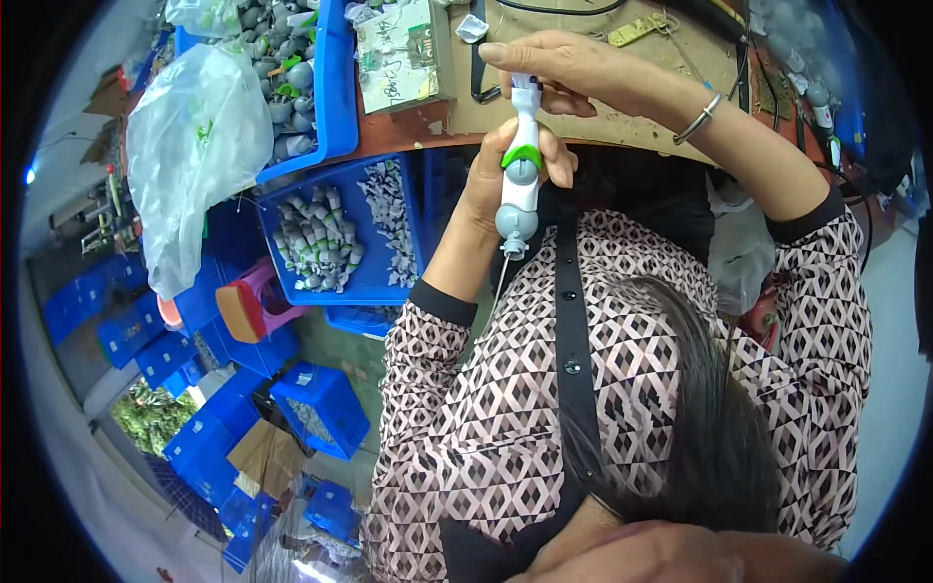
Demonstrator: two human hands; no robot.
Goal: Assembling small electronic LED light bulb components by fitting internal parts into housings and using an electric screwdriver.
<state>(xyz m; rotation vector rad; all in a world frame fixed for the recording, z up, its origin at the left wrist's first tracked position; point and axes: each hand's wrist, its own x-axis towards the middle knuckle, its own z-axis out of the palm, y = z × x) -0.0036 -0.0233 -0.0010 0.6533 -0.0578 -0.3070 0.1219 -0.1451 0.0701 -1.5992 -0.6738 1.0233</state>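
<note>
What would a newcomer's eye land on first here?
The white device with a green band, top centre, gripped in the left hand, with the right hand at its far end. Next, upper left: a blue bin of grey parts and a crumpled translucent bag beside it.

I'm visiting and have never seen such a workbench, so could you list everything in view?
Device: one, white, green and grey, in the hands.
Workbench: one, brown, top.
Upper bin: one, blue, part-filled, upper left.
Lower tray: one, blue, part-filled, below it.
Plastic bags: several, clear, both sides.
Box: one, whitish, on workbench.
Stool: one, red-pink, left.
Floor bins: several, blue, lower left.
Carton: one, brown, among them.
Small clutter: uncountable.
Left hand: one, around device.
Right hand: one, at device's upper end.
</note>
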